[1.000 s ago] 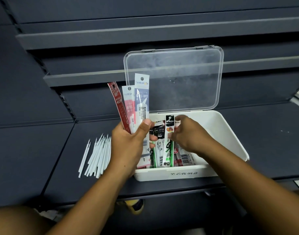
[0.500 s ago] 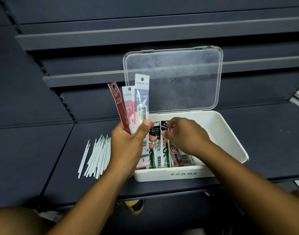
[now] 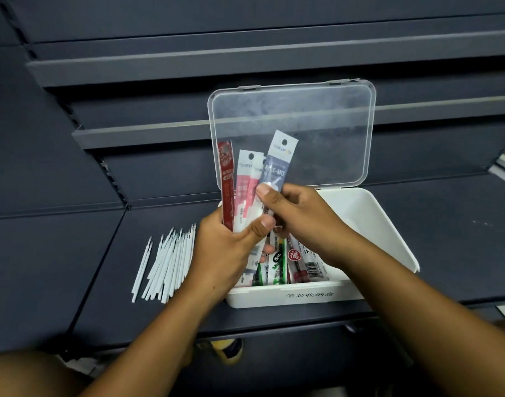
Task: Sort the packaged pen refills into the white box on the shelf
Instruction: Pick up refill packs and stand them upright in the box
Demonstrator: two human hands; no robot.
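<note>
left hand (image 3: 227,253): fingers clamped on fan of packaged refills (image 3: 247,190), upright over box's left end
right hand (image 3: 300,219): thumb and fingers pinch grey-blue pack (image 3: 277,167)
white box (image 3: 374,224): lid open, packs (image 3: 285,265) flat at left
tip: pull one pack straight up, lay parallel beside the rest

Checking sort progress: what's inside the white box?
The white box holds refill packets lying at its left end; the right part shows bare. Both hands cover the packets' upper ends, so the count is unclear.
</note>
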